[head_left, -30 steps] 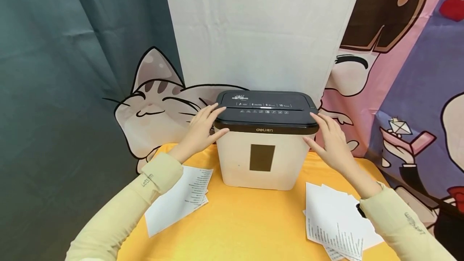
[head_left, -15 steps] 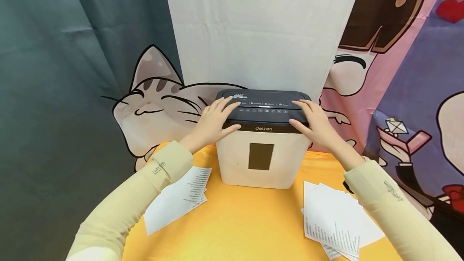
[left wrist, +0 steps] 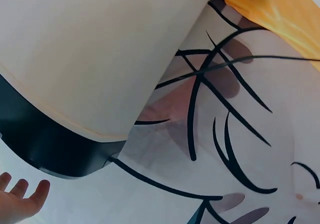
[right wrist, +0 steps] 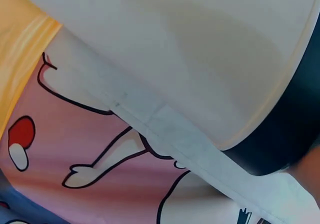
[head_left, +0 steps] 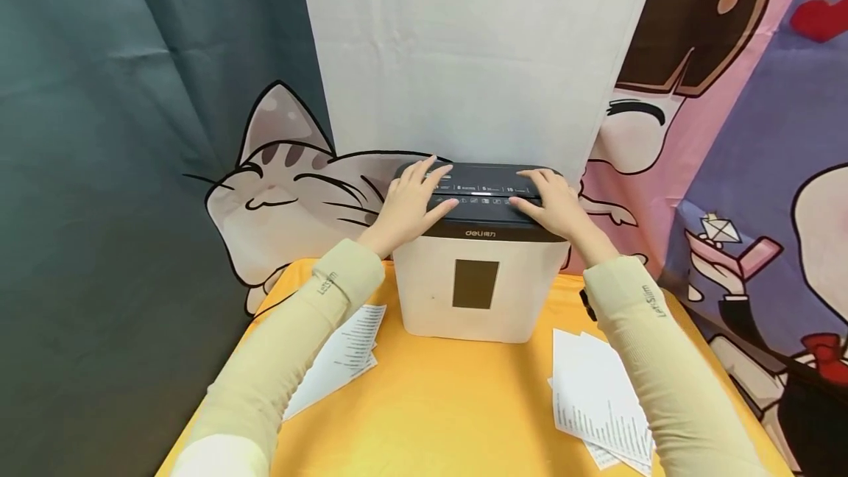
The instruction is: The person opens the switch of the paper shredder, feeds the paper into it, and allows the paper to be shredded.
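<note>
A paper shredder (head_left: 424, 293) with a cream bin stands on the yellow tablecloth. Its black top (head_left: 482, 214) has a narrow feed slot and printed icons, and the bin front has a dark window (head_left: 475, 284). My left hand (head_left: 407, 205) spreads its fingers over the left part of the top, covering some of the print. Over the right part is my right hand (head_left: 555, 203), fingers extended and thumb pointing inward. Neither hand holds anything. Seen upside down in the left wrist view, the black lid (left wrist: 65, 151) has fingertips (left wrist: 40, 189) close by it.
Printed sheets (head_left: 351, 348) lie left of the shredder, partly under my left sleeve. More sheets (head_left: 589, 389) fan out on the right, partly behind my right sleeve. A dark cord (left wrist: 250, 57) crosses the left wrist view. Cartoon-printed curtains (head_left: 278, 197) hang close behind.
Both hands have moved inward from the shredder's sides to over its top, closer together. The shredder and papers stay in place on the table.
</note>
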Demonstrator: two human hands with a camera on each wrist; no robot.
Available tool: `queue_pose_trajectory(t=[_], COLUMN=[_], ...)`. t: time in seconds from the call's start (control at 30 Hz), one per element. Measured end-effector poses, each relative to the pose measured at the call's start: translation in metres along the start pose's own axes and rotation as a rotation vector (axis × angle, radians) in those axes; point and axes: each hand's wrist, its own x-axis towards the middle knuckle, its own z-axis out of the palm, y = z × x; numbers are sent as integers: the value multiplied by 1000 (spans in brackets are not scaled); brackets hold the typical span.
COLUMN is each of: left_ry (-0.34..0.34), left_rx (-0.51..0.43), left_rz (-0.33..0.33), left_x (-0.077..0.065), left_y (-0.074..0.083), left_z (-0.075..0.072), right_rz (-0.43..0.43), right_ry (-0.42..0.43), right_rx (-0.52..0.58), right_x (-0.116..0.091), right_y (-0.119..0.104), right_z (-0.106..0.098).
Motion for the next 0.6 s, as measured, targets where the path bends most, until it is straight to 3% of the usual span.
queue_pose_trajectory(t=[0.33, 0.6], left_ry=[-7, -76], left_rx=[21, 30], left_rz=[-37, -79], left_x=[18, 31], left_y=[-1, -9], left_z=[9, 16], right_rz=[82, 92], right_ry=[-54, -105], right_rx=[-32, -53], right_x=[6, 8], right_y=[7, 5], right_z=[3, 5])
